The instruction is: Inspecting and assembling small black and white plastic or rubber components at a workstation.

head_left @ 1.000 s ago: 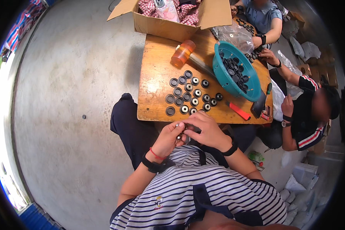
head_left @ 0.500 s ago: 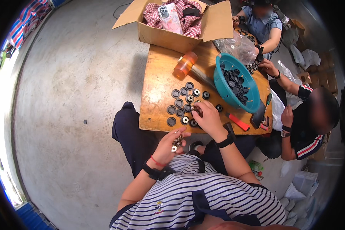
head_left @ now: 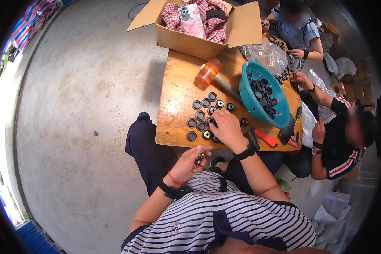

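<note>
My left hand [head_left: 188, 164] is cupped palm up in front of the table edge, closed around several small shiny metal rings [head_left: 200, 158]. Over the table, my right hand [head_left: 227, 129] has its fingertips bent down and pinched together among the black round caps [head_left: 200, 114]. What sits under those fingertips is mostly hidden. The caps lie in loose rows, hollow side up. A few hold a metal ring in the middle, such as the seated ring [head_left: 219, 104] beyond my fingers and another ring [head_left: 206, 134] near the table's front.
A teal basin [head_left: 246, 93] of black caps stands tilted on the wooden table [head_left: 173, 91]. Around it are an orange-headed mallet [head_left: 208, 73], a red-handled hammer [head_left: 266, 138], a green-handled screwdriver [head_left: 299, 111] and an open carton [head_left: 190, 44]. Two co-workers [head_left: 351, 139] handle parts at the right.
My right hand has come down slightly leftward onto the caps, and the metal pieces between its fingers no longer show. My left hand has curled further over its rings. The whole view has shifted slightly.
</note>
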Tool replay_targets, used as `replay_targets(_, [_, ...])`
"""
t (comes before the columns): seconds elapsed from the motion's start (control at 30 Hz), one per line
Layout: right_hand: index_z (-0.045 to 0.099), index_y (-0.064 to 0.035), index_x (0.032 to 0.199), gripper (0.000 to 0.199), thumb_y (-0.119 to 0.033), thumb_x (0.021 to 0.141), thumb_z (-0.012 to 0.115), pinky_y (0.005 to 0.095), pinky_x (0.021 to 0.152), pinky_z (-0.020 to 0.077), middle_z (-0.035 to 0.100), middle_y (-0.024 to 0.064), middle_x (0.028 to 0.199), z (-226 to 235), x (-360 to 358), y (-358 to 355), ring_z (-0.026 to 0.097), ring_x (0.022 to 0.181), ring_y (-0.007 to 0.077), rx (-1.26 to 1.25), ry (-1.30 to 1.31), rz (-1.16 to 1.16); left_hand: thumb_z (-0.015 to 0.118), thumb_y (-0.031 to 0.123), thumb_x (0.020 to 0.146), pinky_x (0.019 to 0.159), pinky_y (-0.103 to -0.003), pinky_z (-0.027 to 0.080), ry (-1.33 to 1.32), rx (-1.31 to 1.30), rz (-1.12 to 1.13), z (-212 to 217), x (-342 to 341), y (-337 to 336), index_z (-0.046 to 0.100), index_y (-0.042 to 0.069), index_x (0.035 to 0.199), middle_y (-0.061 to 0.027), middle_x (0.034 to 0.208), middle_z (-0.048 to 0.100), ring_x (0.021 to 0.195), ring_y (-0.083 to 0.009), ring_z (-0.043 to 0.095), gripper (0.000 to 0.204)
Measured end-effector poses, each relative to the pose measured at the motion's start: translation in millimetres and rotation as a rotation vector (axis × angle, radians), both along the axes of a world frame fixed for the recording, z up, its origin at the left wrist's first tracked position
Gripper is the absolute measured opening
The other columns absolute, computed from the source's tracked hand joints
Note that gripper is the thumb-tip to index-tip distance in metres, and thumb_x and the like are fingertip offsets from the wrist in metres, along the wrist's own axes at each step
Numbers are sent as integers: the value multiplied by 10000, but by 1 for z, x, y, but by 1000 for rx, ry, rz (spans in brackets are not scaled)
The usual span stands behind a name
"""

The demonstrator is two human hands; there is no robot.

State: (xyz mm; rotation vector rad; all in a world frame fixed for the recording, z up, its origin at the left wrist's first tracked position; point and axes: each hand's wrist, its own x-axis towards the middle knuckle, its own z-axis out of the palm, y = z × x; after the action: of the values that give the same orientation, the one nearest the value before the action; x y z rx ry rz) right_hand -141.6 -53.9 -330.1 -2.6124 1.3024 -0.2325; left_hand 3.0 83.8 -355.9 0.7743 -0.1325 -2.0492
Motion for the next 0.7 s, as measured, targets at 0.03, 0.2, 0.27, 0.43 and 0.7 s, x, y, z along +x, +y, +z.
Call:
replay_targets(0.03, [619, -39, 845, 181, -162, 735, 694, 401, 765, 478, 609, 101, 861, -1, 0, 0, 590, 885, 276, 1, -5, -2, 421, 317, 1026, 476, -185, 335, -5, 1, -2, 0, 0, 0, 533, -21, 1251, -50, 981, 586, 651, -63, 474, 421])
replay_targets(0.2, [626, -42, 920, 215, -155, 753, 701, 399, 773, 470, 594, 108, 897, -4, -4, -2, 577, 912, 293, -14, 34, 21, 371, 321, 1031, 484, -194, 338, 115, 24, 4, -3, -3, -2, 541, -34, 1237, -37, 963, 581, 651, -73, 472, 443])
replay_targets(0.27, [628, -38, 944, 231, -154, 758, 699, 399, 774, 469, 585, 113, 902, 0, -4, 2, 573, 909, 299, -46, -3, 29, 372, 313, 1030, 482, -194, 335, 48, 30, 9, 5, -4, -4, 538, -34, 1241, -34, 968, 580, 648, -75, 470, 439])
replay_targets(0.43, [651, -25, 967, 215, -159, 799, 655, 394, 780, 472, 590, 107, 919, 27, -12, 39, 575, 896, 288, 349, -426, 229, 383, 309, 1026, 461, -200, 304, -86, -29, -25, -3, -1, -1, 576, 23, 1043, -36, 770, 553, 572, -66, 433, 346])
replay_targets(0.7, [642, -27, 968, 209, -168, 813, 643, 380, 760, 480, 597, 111, 889, 20, -15, 52, 586, 886, 289, 419, -277, 238, 392, 312, 1020, 445, -208, 270, -309, -15, -68, 2, -7, -3, 556, 40, 942, -31, 676, 501, 526, -71, 372, 327])
